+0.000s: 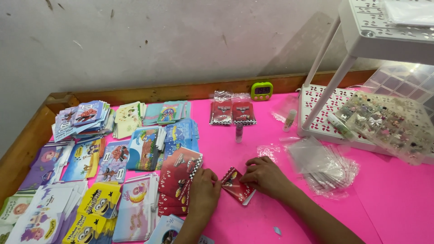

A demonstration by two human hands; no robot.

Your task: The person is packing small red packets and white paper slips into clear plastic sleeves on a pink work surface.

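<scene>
Two hands, left hand (204, 184) and right hand (266, 175), pinch one red card (237, 184) in a shared grip; two bagged cards (232, 111) lie finished, many card stacks (135, 153) remain unbagged on the worktop (389, 190).

Card stacks (104, 167) left, plastic sleeves (325, 165) right, timer (261, 91) behind.

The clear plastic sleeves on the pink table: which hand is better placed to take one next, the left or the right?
Probably the right hand. It rests on the small red card just beside the pile of clear plastic sleeves. The left hand lies farther off, by the red card stack.
</scene>
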